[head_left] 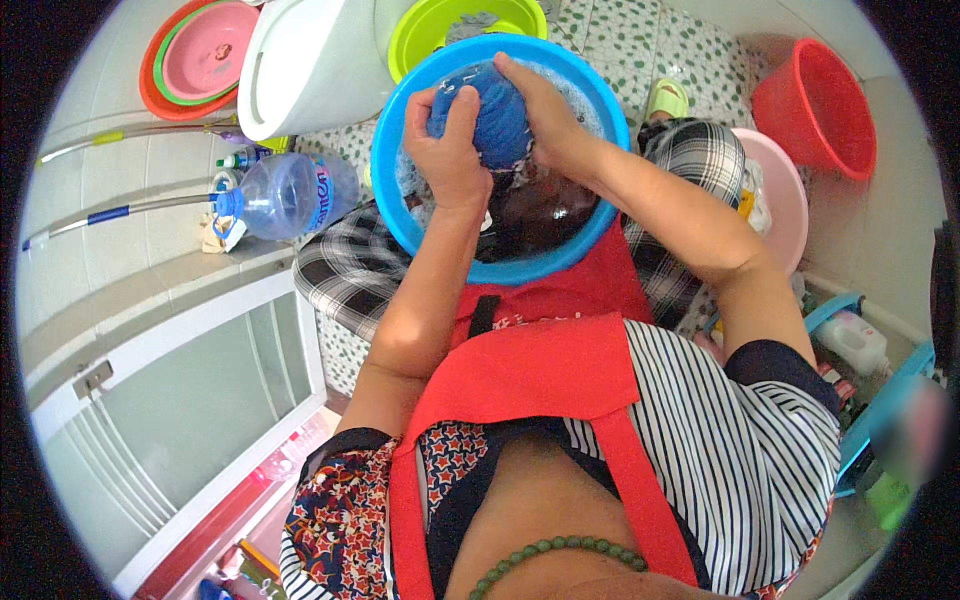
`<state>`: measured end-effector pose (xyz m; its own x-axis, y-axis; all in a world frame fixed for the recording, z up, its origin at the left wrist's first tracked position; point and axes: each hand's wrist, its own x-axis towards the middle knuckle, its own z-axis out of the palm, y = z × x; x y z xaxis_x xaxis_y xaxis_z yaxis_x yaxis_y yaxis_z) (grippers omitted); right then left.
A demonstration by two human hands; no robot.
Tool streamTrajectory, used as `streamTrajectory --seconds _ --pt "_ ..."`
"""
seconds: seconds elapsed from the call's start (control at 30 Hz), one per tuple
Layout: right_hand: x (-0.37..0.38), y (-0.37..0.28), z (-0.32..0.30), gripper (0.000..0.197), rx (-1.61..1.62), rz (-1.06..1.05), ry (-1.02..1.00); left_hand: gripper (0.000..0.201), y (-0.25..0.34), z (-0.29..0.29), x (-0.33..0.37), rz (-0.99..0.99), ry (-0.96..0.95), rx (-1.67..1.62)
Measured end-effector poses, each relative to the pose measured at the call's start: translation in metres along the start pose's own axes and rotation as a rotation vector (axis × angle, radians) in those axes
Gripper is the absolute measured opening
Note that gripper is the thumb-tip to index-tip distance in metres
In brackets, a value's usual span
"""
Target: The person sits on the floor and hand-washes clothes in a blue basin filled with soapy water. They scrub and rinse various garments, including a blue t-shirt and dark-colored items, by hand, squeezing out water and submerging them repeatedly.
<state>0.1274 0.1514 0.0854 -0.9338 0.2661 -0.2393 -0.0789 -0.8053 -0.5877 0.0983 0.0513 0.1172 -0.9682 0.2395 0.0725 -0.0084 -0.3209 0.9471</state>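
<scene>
A bunched blue ribbed cloth (492, 115), wet and streaked with suds, is between my two hands above a round blue basin (388, 165). My left hand (450, 150) is closed on its left side, with the thumb pressed on top. Around the right side curls my right hand (548, 115), its thumb near the cloth's top. Whether it is a garment or a plain cloth I cannot tell. Below my hands, the basin holds dark soapy water (555, 205) with foam along its inner wall. Something dark lies in it, its kind unclear.
Beyond the blue basin is a lime-green basin (405, 45) with grey cloth. A white toilet (300, 65), stacked basins (205, 50) and a clear blue jug (285, 195) are left. A red bucket (800, 105) and pink basin (790, 200) stand right.
</scene>
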Motion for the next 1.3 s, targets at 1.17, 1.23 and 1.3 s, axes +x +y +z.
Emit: streamTrajectory --seconds 1.17,1.23,1.3 --pt "0.008 0.045 -0.045 0.019 0.235 0.404 -0.380 0.023 0.021 0.004 0.007 0.399 -0.772 0.644" --pt "-0.009 0.036 -0.038 0.020 -0.176 0.164 -0.328 0.023 0.019 0.002 0.006 0.410 -0.772 0.621" --pt "-0.001 0.039 -0.037 0.022 0.188 0.421 -0.381 0.024 0.021 0.000 0.006 0.357 -0.799 0.652"
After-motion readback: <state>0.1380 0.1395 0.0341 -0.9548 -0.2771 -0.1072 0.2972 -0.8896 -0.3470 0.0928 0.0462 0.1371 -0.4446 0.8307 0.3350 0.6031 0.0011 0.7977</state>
